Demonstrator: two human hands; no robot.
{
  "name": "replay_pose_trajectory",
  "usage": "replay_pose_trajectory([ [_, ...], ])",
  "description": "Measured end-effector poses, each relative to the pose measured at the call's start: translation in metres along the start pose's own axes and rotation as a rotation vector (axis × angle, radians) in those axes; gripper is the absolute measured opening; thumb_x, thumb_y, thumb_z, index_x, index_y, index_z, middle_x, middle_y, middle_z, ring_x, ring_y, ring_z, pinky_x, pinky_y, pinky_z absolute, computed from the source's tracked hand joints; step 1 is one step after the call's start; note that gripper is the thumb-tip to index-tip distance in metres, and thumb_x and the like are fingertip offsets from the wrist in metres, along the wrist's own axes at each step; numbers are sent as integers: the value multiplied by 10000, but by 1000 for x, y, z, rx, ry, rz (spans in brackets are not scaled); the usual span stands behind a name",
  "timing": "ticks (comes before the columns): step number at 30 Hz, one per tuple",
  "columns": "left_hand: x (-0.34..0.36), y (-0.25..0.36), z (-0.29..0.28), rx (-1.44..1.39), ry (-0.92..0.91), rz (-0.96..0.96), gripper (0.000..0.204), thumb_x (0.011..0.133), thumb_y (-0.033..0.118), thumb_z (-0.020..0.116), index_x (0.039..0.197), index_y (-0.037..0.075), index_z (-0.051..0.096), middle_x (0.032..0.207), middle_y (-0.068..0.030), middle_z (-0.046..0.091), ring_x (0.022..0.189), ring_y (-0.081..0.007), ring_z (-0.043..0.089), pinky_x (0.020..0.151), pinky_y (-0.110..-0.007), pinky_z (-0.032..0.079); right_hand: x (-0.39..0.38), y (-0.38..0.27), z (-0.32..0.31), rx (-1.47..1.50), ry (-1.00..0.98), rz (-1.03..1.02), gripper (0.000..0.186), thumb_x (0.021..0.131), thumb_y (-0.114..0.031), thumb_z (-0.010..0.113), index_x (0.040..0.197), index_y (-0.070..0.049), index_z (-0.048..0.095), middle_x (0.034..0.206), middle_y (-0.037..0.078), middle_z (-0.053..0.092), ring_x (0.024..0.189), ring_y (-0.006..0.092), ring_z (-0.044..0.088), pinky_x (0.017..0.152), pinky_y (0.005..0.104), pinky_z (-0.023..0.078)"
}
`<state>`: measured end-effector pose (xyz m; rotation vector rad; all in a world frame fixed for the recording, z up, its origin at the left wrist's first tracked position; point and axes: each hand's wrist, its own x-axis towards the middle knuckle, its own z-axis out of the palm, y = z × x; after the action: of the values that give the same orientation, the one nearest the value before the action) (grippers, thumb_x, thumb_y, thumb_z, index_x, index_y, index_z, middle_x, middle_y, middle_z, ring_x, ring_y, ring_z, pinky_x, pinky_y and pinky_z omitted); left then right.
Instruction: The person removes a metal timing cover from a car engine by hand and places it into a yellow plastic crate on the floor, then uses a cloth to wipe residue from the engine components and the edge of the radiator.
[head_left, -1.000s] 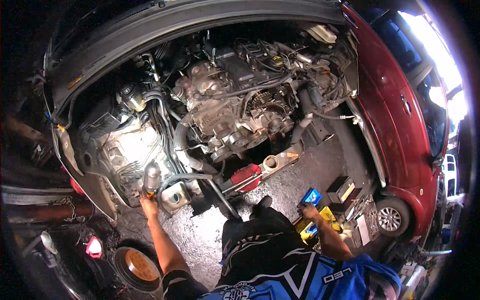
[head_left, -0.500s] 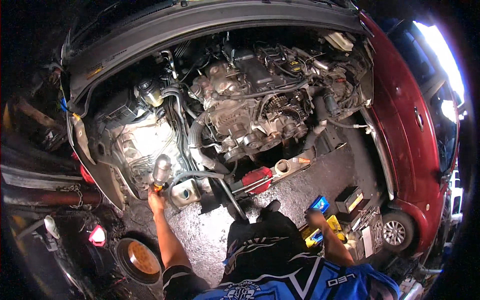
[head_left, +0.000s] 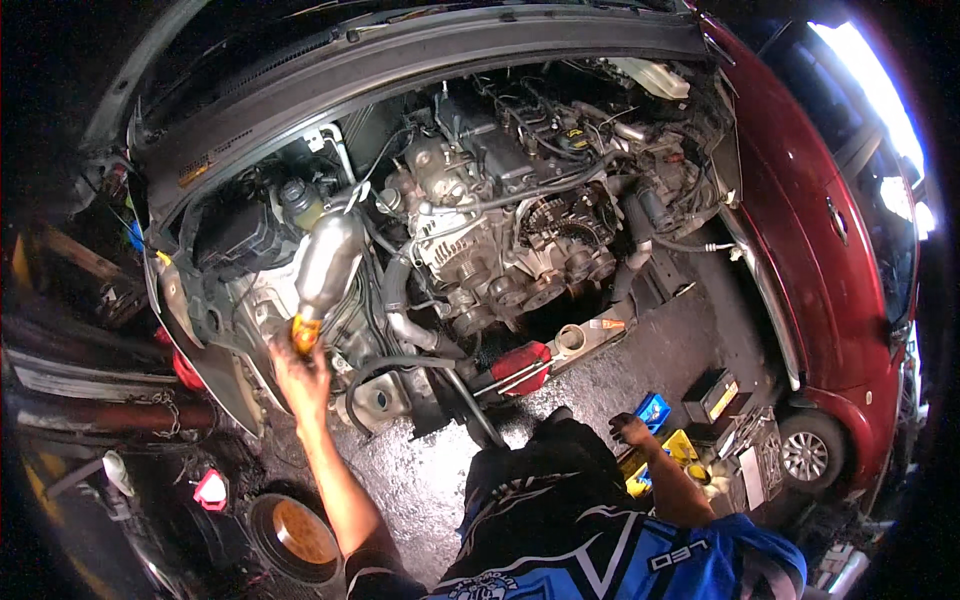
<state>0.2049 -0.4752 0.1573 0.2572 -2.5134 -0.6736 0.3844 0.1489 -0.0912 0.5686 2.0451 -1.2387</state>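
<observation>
1 silvery btl-shaped tool (head_left: 332, 262), orng end (head_left: 307, 331)

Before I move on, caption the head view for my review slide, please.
Left hand holds a silver, orange-ended object beside an exposed engine; the right hand is near a blue box.

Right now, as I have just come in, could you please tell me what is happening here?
A person's left hand holds a silver, bottle-shaped thing, perhaps a lamp, by its orange end, at the left side of an open car front. The right hand is by a blue box; whether they touch is unclear. The engine is exposed, and tools lie near a wheel.
</observation>
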Motion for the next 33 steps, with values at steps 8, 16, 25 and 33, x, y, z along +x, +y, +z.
replay_pose_trajectory([
  [8,57,106,72,-112,12,185,456,783,179,640,1178,20,475,1037,-216,565,967,-371,528,841,-415,422,15,17,-6,-249,16,-311,261,873,-179,447,1057,-38,567,875,108,653,655,193,628,572,313,503],
  [16,98,154,155,69,44,175,488,782,231,641,1180,-2,481,1114,-195,547,1037,-365,504,903,-424,391,38,110,-62,193,-260,-279,271,859,-134,447,1094,-31,535,923,116,640,706,211,620,587,346,514],
  [25,105,179,198,132,36,73,547,806,276,610,1244,5,425,1137,-209,519,1055,-385,472,911,-462,360,79,91,-97,661,-202,-90,288,864,-275,485,1058,-73,552,877,130,641,675,232,612,584,347,492],
  [33,104,180,194,12,-81,121,450,834,200,590,1213,-4,461,1164,-216,516,1094,-353,483,947,-404,368,133,25,-129,533,-130,5,242,879,-241,476,1017,-60,558,834,115,640,640,199,611,531,314,491],
])
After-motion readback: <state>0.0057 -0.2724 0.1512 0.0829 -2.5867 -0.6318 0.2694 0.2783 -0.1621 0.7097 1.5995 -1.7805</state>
